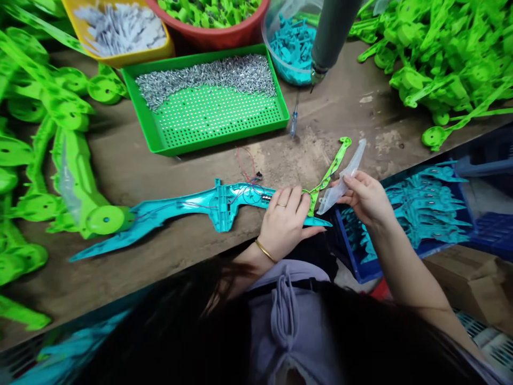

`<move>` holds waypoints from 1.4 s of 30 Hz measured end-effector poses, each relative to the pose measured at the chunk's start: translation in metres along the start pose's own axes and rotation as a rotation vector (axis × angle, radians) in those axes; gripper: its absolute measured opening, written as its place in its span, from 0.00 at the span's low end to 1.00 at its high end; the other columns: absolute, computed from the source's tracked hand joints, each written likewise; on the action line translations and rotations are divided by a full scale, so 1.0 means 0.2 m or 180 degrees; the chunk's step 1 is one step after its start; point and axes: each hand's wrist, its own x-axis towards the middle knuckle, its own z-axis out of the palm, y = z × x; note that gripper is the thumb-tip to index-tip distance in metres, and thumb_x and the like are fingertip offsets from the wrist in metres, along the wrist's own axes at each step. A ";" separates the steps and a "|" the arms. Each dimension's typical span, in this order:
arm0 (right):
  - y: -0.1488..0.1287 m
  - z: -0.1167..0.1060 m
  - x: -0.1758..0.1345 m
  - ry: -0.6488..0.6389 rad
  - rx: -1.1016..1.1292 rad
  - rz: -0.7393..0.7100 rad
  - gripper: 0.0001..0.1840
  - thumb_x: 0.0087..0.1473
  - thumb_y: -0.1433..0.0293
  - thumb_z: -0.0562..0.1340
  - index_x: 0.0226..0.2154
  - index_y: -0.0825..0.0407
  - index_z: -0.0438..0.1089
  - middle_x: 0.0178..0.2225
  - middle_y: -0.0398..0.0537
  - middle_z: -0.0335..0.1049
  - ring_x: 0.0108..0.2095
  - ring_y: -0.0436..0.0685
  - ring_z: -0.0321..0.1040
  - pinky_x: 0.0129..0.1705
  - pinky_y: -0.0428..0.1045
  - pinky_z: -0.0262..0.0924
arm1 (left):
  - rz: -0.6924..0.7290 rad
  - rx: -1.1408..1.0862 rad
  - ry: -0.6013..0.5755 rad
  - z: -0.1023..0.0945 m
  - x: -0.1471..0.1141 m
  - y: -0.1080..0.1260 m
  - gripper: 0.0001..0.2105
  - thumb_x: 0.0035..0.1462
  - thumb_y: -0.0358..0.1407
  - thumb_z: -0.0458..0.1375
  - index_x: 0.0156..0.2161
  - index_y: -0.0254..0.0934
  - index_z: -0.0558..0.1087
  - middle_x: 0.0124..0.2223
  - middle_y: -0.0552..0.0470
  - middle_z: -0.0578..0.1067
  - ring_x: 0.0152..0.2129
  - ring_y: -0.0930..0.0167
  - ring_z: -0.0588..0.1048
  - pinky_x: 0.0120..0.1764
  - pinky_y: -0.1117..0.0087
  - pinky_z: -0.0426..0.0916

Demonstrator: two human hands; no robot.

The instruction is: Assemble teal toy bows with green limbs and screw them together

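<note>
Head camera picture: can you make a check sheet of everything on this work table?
Surface: worn brown table, scuffed and stained.
Job's things: teal shell lies flat; green strip and clear piece by the hands.
Clutter: green tray of screws; yellow tub; red bowl; green parts; screwdriver; blue crate.
Grippers: left hand presses on the shell at the strip's base; right hand pinches the clear piece.
Cables: thin red wire loops from the shell.
Surroundings: hanging grey tool; cardboard box.
</note>
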 end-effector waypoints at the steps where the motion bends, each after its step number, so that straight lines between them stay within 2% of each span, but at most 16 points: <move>1: 0.00 0.01 0.01 0.0036 -0.0013 0.0023 0.25 0.35 0.56 0.73 0.31 0.53 0.68 0.25 0.41 0.74 0.22 0.48 0.71 0.22 0.42 0.69 | -0.0017 -0.0015 0.0007 0.00 0.00 0.00 0.36 0.54 0.60 0.53 0.51 0.26 0.71 0.52 0.32 0.72 0.49 0.53 0.69 0.55 0.54 0.60; 6: 0.02 0.03 0.02 0.0120 -0.0226 0.0010 0.27 0.32 0.55 0.75 0.31 0.52 0.68 0.23 0.40 0.73 0.21 0.50 0.72 0.22 0.43 0.70 | -0.0038 0.0005 0.0118 0.03 -0.01 0.01 0.35 0.56 0.60 0.52 0.52 0.26 0.71 0.52 0.32 0.72 0.49 0.54 0.70 0.56 0.54 0.60; 11: 0.02 0.02 0.01 0.0035 -0.0569 0.0025 0.26 0.36 0.54 0.73 0.31 0.52 0.66 0.22 0.40 0.73 0.20 0.50 0.72 0.23 0.44 0.71 | -0.0059 0.0002 0.0159 0.03 -0.01 0.01 0.35 0.56 0.60 0.51 0.51 0.27 0.71 0.51 0.33 0.73 0.48 0.55 0.71 0.55 0.54 0.61; 19: 0.02 0.02 0.00 0.0037 -0.1000 0.0002 0.23 0.42 0.51 0.69 0.30 0.52 0.66 0.15 0.41 0.70 0.14 0.50 0.66 0.17 0.42 0.62 | -0.0024 0.0032 0.0187 0.03 -0.01 0.00 0.35 0.56 0.60 0.51 0.51 0.27 0.71 0.51 0.33 0.74 0.49 0.55 0.71 0.56 0.54 0.61; 25: 0.01 0.04 0.01 0.0102 -0.1001 0.0103 0.24 0.40 0.52 0.71 0.31 0.51 0.65 0.18 0.41 0.72 0.17 0.52 0.69 0.20 0.45 0.66 | -0.0031 0.0104 0.0325 0.04 -0.02 0.00 0.35 0.56 0.60 0.50 0.50 0.26 0.72 0.51 0.33 0.74 0.48 0.55 0.72 0.55 0.55 0.63; 27: 0.00 0.05 0.00 0.0105 -0.1110 0.0129 0.25 0.39 0.51 0.71 0.31 0.51 0.65 0.17 0.41 0.72 0.17 0.52 0.69 0.20 0.45 0.67 | -0.0020 0.0064 0.0313 0.05 -0.03 0.00 0.35 0.57 0.59 0.49 0.53 0.29 0.70 0.52 0.33 0.73 0.49 0.55 0.72 0.55 0.54 0.62; 30: -0.03 0.04 0.01 -0.0005 -0.1439 0.0163 0.27 0.39 0.48 0.70 0.29 0.51 0.64 0.17 0.41 0.71 0.15 0.51 0.68 0.18 0.45 0.65 | 0.0082 -0.0013 0.0252 0.06 -0.04 -0.01 0.30 0.59 0.57 0.49 0.61 0.43 0.63 0.54 0.35 0.72 0.50 0.56 0.71 0.55 0.51 0.61; 32: -0.07 0.02 0.05 -0.0131 -0.1857 0.0237 0.26 0.39 0.49 0.70 0.27 0.51 0.63 0.15 0.40 0.69 0.13 0.49 0.64 0.14 0.43 0.59 | 0.0165 0.0019 0.0282 0.06 -0.05 -0.02 0.28 0.59 0.56 0.50 0.61 0.48 0.62 0.54 0.36 0.72 0.50 0.56 0.72 0.54 0.50 0.62; 34: -0.11 -0.01 0.11 -0.0004 -0.2167 0.0134 0.24 0.39 0.52 0.71 0.26 0.51 0.62 0.14 0.39 0.68 0.11 0.48 0.62 0.12 0.42 0.55 | 0.0220 0.0105 0.0369 0.05 -0.05 -0.02 0.27 0.59 0.56 0.51 0.59 0.46 0.64 0.53 0.34 0.73 0.49 0.56 0.72 0.53 0.50 0.63; 36: -0.16 -0.05 0.19 0.0321 -0.2076 -0.0205 0.23 0.40 0.55 0.71 0.30 0.51 0.63 0.15 0.37 0.69 0.12 0.48 0.63 0.12 0.42 0.56 | 0.0256 0.0177 0.0428 0.05 -0.04 -0.02 0.27 0.58 0.55 0.52 0.58 0.44 0.66 0.52 0.33 0.74 0.48 0.56 0.73 0.52 0.51 0.64; 38: -0.20 -0.07 0.27 0.0476 -0.1775 -0.0502 0.24 0.43 0.56 0.69 0.38 0.50 0.63 0.17 0.35 0.69 0.12 0.48 0.63 0.12 0.41 0.57 | 0.0263 0.0213 0.0463 0.04 -0.04 -0.02 0.26 0.58 0.55 0.53 0.57 0.45 0.67 0.51 0.33 0.74 0.47 0.56 0.73 0.51 0.51 0.65; 40: -0.23 -0.09 0.32 0.0331 -0.1641 -0.0527 0.24 0.46 0.57 0.67 0.42 0.51 0.64 0.16 0.34 0.68 0.10 0.47 0.61 0.10 0.41 0.54 | 0.0266 0.0222 0.0488 0.03 -0.03 -0.02 0.25 0.57 0.55 0.55 0.56 0.46 0.68 0.51 0.34 0.74 0.47 0.56 0.73 0.50 0.51 0.66; 42: -0.24 -0.09 0.36 0.0204 -0.1620 -0.0443 0.22 0.47 0.58 0.66 0.41 0.51 0.65 0.14 0.34 0.66 0.09 0.47 0.59 0.09 0.40 0.52 | 0.0268 0.0248 0.0496 0.02 -0.03 -0.01 0.25 0.56 0.55 0.56 0.55 0.46 0.69 0.50 0.34 0.75 0.47 0.56 0.73 0.50 0.52 0.66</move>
